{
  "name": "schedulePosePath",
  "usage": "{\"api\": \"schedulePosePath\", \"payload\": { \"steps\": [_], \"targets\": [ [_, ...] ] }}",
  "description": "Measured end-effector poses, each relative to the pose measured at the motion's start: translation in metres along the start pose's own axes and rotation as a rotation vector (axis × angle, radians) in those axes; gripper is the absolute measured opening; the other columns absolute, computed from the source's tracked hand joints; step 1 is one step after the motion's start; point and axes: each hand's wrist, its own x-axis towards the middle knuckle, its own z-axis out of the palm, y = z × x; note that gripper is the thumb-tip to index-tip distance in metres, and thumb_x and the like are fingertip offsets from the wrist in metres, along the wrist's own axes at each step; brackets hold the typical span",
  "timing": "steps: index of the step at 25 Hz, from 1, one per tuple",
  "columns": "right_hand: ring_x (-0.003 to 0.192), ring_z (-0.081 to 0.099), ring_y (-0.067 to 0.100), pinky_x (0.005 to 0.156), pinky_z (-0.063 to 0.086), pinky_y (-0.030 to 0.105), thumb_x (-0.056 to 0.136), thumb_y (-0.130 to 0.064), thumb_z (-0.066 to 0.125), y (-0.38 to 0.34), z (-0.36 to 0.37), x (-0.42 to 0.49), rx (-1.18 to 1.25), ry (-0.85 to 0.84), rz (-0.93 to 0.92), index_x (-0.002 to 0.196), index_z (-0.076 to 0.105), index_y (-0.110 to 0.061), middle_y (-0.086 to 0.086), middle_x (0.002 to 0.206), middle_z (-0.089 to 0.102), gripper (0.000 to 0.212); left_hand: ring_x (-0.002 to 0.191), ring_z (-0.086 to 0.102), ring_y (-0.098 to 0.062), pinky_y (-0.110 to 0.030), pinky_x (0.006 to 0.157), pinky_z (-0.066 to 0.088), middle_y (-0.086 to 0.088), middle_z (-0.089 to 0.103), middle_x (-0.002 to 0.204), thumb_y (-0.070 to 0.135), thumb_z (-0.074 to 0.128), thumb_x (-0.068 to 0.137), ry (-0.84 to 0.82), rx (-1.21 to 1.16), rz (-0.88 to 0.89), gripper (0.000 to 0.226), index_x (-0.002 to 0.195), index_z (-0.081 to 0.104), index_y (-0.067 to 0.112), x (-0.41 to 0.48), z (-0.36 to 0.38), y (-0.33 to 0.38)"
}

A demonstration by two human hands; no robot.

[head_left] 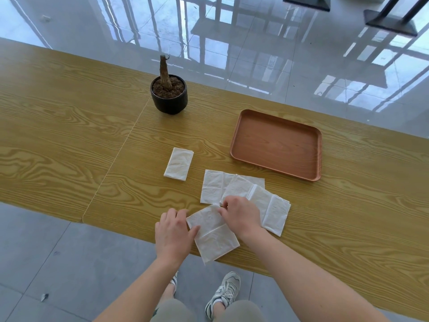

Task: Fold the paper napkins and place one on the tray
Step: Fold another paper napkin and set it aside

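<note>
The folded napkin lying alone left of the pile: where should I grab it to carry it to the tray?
Pinch the folded napkin at its near short edge, coming from the table's front side. It lies flat and apart from the pile, so that edge is unobstructed; a thumb slipped under it should probably lift the layers together. Both hands are busy now.

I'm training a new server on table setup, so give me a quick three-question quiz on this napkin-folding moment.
1. True or false: the tray already holds a napkin.
2. Which hand touches the near napkin at its left edge?
A. left hand
B. right hand
3. Fill in: the folded napkin lying alone sits nearest the black ____.

Key:
1. False; the tray is bare.
2. A; the right hand works at the napkin's top corner.
3. Pot, which holds soil and a bare stem.
</note>
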Motion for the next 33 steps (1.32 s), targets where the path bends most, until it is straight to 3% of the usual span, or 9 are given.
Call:
{"api": "schedulePosePath", "payload": {
  "steps": [4,7,10,14,19,22,26,31,33],
  "targets": [
    [0.078,0.063,0.015,0.059,0.044,0.029,0.091,-0.04,0.065,-0.003,0.004,0.011,0.036,-0.044,0.041,0.085,0.067,-0.025,-0.008,0.084,0.069,0.016,0.094,0.049,-0.016,-0.033,0.083,0.04,0.006,0.058,0.099,0.043,0.074,0.082,-0.015,-0.082,-0.065,0.035,0.111,0.063,0.026,0.006,0.001,0.003],
    [0.078,0.065,0.013,0.063,0.054,0.031,0.09,-0.032,0.064,0.001,0.005,0.014,0.121,-0.095,0.049,0.084,0.069,-0.023,-0.008,0.082,0.07,0.011,0.101,0.054,-0.019,-0.036,0.088,0.043,0.004,0.062,0.104,0.04,0.077,0.08,-0.044,-0.124,-0.086,0.04,0.115,0.062,0.026,0.011,-0.003,0.004],
    [0.074,0.063,0.009,0.064,0.056,0.031,0.087,-0.027,0.067,0.006,0.004,0.009,0.227,-0.069,-0.005,0.08,0.068,-0.023,-0.01,0.078,0.068,0.007,0.102,0.056,-0.02,-0.039,0.091,0.044,0.004,0.063,0.101,0.039,0.078,0.079,-0.079,-0.144,-0.093,0.043,0.116,0.061,0.026,0.014,-0.005,0.004],
    [0.064,0.058,0.001,0.058,0.046,0.016,0.086,-0.025,0.071,0.013,0.004,0.0,0.38,-0.032,-0.102,0.077,0.064,-0.03,-0.016,0.069,0.062,0.012,0.103,0.057,-0.019,-0.042,0.096,0.041,0.005,0.058,0.101,0.044,0.078,0.075,-0.154,-0.272,-0.199,0.045,0.113,0.06,0.03,0.02,-0.01,0.007],
    [0.064,0.058,0.004,0.062,0.052,0.022,0.087,-0.024,0.073,0.022,0.002,-0.002,0.49,-0.089,-0.092,0.081,0.066,-0.028,-0.01,0.073,0.067,0.01,0.088,0.062,-0.014,-0.047,0.093,0.049,0.011,0.061,0.085,0.038,0.08,0.076,-0.176,-0.366,-0.227,0.016,0.083,0.066,0.034,0.021,-0.017,0.007],
    [0.068,0.061,0.006,0.068,0.055,0.027,0.085,-0.021,0.075,0.025,-0.001,0.0,0.549,-0.115,-0.098,0.086,0.064,-0.031,-0.009,0.081,0.07,0.015,0.075,0.064,-0.012,-0.046,0.083,0.055,0.011,0.067,0.073,0.03,0.08,0.078,-0.152,-0.456,-0.22,0.014,0.073,0.067,0.029,0.016,-0.02,0.006],
    [0.076,0.066,0.01,0.077,0.057,0.027,0.082,-0.012,0.077,0.028,-0.005,-0.001,0.558,-0.158,-0.105,0.107,0.069,-0.03,-0.009,0.083,0.071,0.031,0.073,0.066,-0.013,-0.033,0.068,0.056,0.006,0.068,0.076,0.018,0.082,0.075,-0.129,-0.553,-0.156,0.019,0.085,0.067,0.025,0.011,-0.024,0.006],
    [0.074,0.065,0.011,0.076,0.059,0.032,0.08,-0.007,0.077,0.03,-0.01,-0.004,0.567,-0.137,-0.117,0.09,0.076,-0.028,-0.009,0.08,0.072,0.023,0.073,0.065,-0.011,-0.023,0.071,0.055,0.002,0.068,0.087,0.007,0.082,0.073,-0.173,-0.669,-0.161,0.046,0.112,0.067,0.028,0.008,-0.024,0.007],
    [0.072,0.063,0.012,0.076,0.058,0.033,0.082,-0.01,0.076,0.03,-0.009,-0.006,0.532,-0.132,-0.136,0.098,0.075,-0.027,-0.012,0.083,0.07,0.023,0.073,0.066,-0.012,-0.026,0.073,0.055,0.001,0.069,0.082,0.007,0.08,0.074,-0.16,-0.693,-0.167,0.045,0.114,0.068,0.026,0.007,-0.023,0.008]
  ]
}}
